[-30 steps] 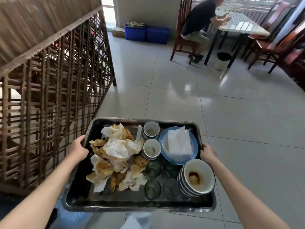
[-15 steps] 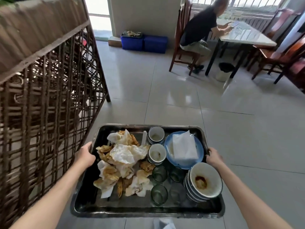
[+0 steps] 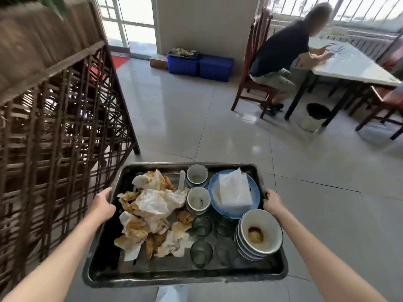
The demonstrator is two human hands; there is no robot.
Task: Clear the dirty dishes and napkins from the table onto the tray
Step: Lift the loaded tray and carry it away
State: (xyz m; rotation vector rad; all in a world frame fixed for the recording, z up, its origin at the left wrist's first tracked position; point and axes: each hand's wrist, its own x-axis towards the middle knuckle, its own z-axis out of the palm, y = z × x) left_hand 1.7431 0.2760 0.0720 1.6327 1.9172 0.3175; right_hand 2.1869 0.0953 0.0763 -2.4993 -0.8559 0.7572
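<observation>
I carry a dark metal tray (image 3: 178,274) above the tiled floor. My left hand (image 3: 102,205) grips its left rim and my right hand (image 3: 272,202) grips its right rim. A heap of stained crumpled napkins (image 3: 152,210) fills the tray's left half. Two small white cups (image 3: 198,199) stand in the middle. A blue plate (image 3: 255,192) at the back right bears a folded white napkin stack (image 3: 234,190). Several stacked white bowls (image 3: 259,234) with sauce residue sit at the front right. Several green glasses (image 3: 201,252) stand in front.
A wooden lattice partition (image 3: 56,118) runs close along my left. Ahead right, a person sits on a wooden chair (image 3: 253,83) at a white table (image 3: 349,66), with a bin (image 3: 314,118) beneath it. Blue crates (image 3: 198,65) stand against the far wall. Tiled floor lies ahead.
I have walked forward with the tray; the partition's end, the blue crates and the seated person have drawn nearer. Both hands keep their grip on the rims.
</observation>
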